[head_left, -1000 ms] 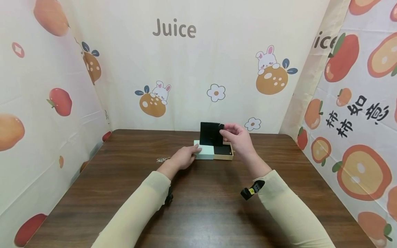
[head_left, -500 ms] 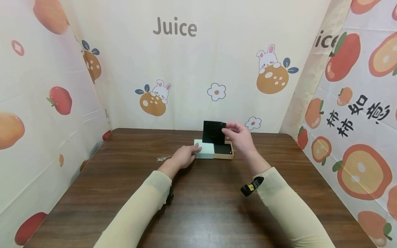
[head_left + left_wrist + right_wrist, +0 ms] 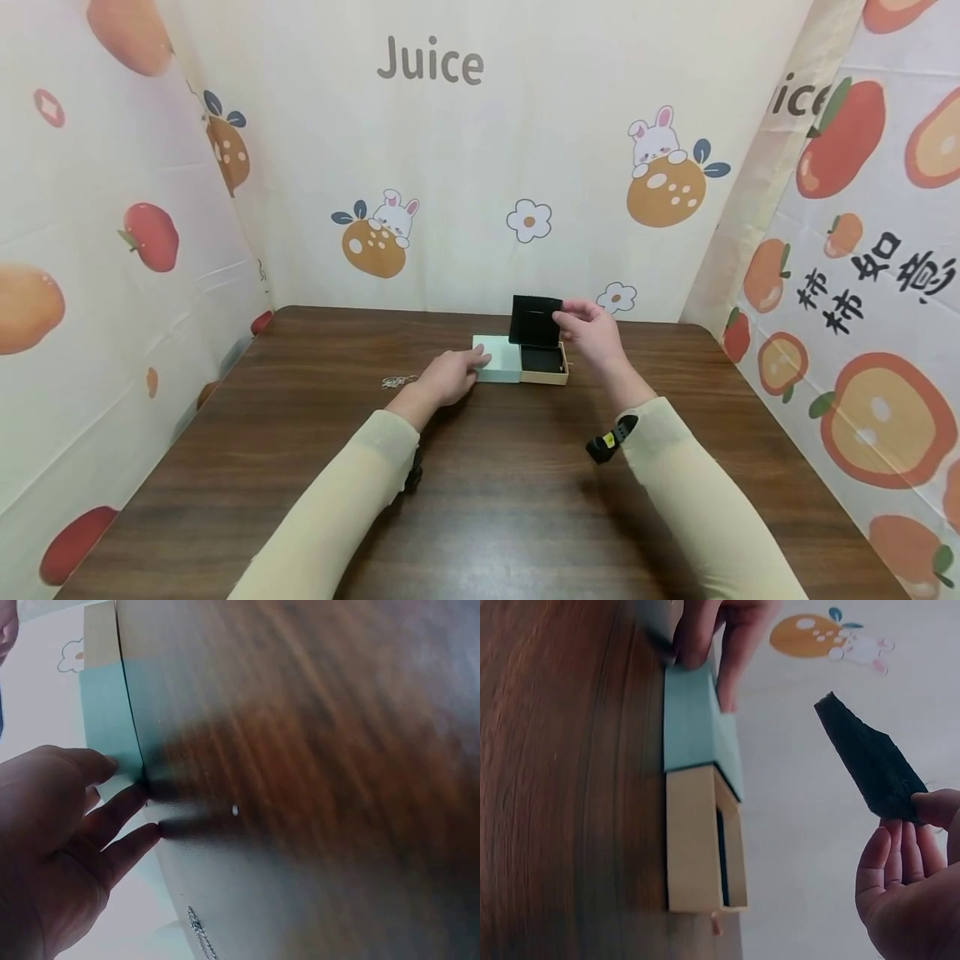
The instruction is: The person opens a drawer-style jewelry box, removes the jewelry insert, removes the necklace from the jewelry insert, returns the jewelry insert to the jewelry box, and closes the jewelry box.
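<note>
A small box lies at the back of the table, its mint-green sleeve [image 3: 502, 354] on the left and its cream drawer [image 3: 546, 378] slid out to the right. Black lining shows inside the drawer. My left hand [image 3: 447, 377] holds the sleeve's left end, thumb at the front side and a finger on top. Between thumb and fingers, my right hand [image 3: 597, 335] pinches a thin black square pad [image 3: 534, 321] by its right edge, raised over the drawer. A short slit shows near the pad's upper edge. In the right wrist view the pad [image 3: 870, 757] tilts, apart from the box.
A silver chain [image 3: 397, 382] lies on the brown wooden table [image 3: 495, 483], left of my left hand. A small pull tab [image 3: 717, 924] sticks out of the drawer's end. Fruit-printed cloths [image 3: 457, 150] hang behind and on both sides.
My right hand has carried the black pad to the right, from over the sleeve to over the drawer. The left hand stays on the sleeve, and the head view shifts slightly.
</note>
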{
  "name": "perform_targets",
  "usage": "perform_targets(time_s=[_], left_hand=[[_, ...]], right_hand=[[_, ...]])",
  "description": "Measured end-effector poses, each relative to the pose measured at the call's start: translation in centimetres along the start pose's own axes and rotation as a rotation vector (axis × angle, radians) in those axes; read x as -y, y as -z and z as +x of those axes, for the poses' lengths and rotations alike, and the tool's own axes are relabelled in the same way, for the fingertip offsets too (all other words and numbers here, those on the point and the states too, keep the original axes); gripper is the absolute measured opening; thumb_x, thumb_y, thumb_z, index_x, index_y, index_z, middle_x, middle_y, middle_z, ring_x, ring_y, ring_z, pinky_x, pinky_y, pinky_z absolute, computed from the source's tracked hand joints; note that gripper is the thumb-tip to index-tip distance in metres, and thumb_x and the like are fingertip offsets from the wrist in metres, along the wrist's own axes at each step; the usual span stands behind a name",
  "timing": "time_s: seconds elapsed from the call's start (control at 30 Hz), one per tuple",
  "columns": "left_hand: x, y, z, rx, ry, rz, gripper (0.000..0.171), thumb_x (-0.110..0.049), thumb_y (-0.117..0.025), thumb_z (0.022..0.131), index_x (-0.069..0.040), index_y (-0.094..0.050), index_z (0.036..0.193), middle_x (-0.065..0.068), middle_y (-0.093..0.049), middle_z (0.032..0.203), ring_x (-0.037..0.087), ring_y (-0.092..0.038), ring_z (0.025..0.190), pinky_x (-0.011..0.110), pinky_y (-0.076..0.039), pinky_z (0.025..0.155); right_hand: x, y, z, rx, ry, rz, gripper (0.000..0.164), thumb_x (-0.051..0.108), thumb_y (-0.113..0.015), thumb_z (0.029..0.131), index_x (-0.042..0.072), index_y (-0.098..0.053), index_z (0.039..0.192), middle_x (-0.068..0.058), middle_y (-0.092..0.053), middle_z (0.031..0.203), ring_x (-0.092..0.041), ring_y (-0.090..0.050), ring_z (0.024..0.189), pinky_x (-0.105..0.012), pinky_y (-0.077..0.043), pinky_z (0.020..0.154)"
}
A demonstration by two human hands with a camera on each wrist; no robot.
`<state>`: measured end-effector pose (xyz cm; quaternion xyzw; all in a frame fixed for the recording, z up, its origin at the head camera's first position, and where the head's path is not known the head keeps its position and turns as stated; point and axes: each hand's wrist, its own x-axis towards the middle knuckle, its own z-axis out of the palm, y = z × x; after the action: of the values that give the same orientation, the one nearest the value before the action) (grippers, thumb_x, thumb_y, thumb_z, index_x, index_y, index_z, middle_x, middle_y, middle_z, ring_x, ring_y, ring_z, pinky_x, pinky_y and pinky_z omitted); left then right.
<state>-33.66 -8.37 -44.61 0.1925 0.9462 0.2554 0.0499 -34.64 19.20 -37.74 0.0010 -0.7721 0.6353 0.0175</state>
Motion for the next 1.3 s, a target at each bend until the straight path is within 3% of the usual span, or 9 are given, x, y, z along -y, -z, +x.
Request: perform_targets(time_s=[0.17,0.37,0.47,0.77,0.97,1.1,1.3], left_hand=[[0.0,0.0,0.1,-0.004,-0.006,0.01,0.05,-0.012,-0.058,0.114,-0.019,-0.055,0.163,0.005,-0.039,0.178,0.029,-0.042,0.163,0.049,-0.038,0.132],[-0.1,0.0,0.0,-0.007,-0.013,0.004,0.049,-0.01,-0.058,0.113,-0.017,-0.056,0.162,0.007,-0.039,0.177,0.031,-0.042,0.163,0.05,-0.038,0.132],[-0.1,0.0,0.0,-0.006,-0.014,0.009,0.049,-0.011,-0.057,0.113,-0.017,-0.056,0.162,0.007,-0.039,0.177,0.03,-0.042,0.163,0.05,-0.038,0.132],[-0.1,0.1,0.0,-0.008,-0.021,0.014,0.049,-0.009,-0.057,0.113,-0.017,-0.056,0.161,0.007,-0.039,0.177,0.03,-0.042,0.162,0.049,-0.038,0.132],[-0.1,0.1,-0.1,-0.006,-0.02,0.016,0.049,-0.01,-0.057,0.113,-0.016,-0.056,0.162,0.007,-0.039,0.177,0.031,-0.042,0.162,0.049,-0.038,0.132],[-0.2,0.2,-0.2,-0.001,-0.014,0.015,0.049,-0.01,-0.057,0.113,-0.017,-0.055,0.162,0.007,-0.038,0.178,0.031,-0.042,0.163,0.049,-0.038,0.132],[-0.2,0.2,-0.2,0.002,-0.021,0.022,0.049,-0.01,-0.057,0.114,-0.018,-0.055,0.162,0.006,-0.038,0.178,0.03,-0.042,0.162,0.048,-0.038,0.132]], right_hand=[[-0.9,0.4,0.7,-0.02,-0.006,-0.032,0.046,0.026,-0.069,0.11,0.003,-0.061,0.149,-0.013,-0.066,0.139,-0.02,-0.066,0.116,-0.018,-0.058,0.091],[-2.3,0.7,1.6,-0.029,-0.031,-0.101,0.047,0.022,-0.067,0.11,-0.001,-0.059,0.15,-0.024,-0.064,0.151,-0.031,-0.067,0.129,-0.032,-0.06,0.105],[-3.0,0.7,2.0,-0.049,-0.055,-0.136,0.045,0.021,-0.067,0.11,-0.003,-0.059,0.147,-0.025,-0.063,0.149,-0.03,-0.067,0.124,-0.035,-0.061,0.105],[-4.3,1.0,2.4,-0.079,-0.088,-0.246,0.035,0.021,-0.07,0.108,-0.004,-0.068,0.132,-0.02,-0.068,0.129,-0.02,-0.067,0.101,-0.022,-0.059,0.083],[-4.5,0.9,2.4,-0.059,-0.113,-0.297,0.034,0.024,-0.068,0.11,-0.001,-0.069,0.132,-0.019,-0.068,0.126,-0.021,-0.065,0.098,-0.022,-0.056,0.081],[-4.7,0.6,2.5,-0.041,-0.129,-0.323,0.033,0.025,-0.067,0.111,-0.001,-0.069,0.132,-0.02,-0.068,0.126,-0.025,-0.066,0.101,-0.029,-0.057,0.086],[-5.2,0.3,2.5,-0.036,-0.146,-0.409,0.031,0.024,-0.065,0.111,0.001,-0.068,0.131,-0.021,-0.068,0.129,-0.032,-0.064,0.112,-0.045,-0.057,0.104]])
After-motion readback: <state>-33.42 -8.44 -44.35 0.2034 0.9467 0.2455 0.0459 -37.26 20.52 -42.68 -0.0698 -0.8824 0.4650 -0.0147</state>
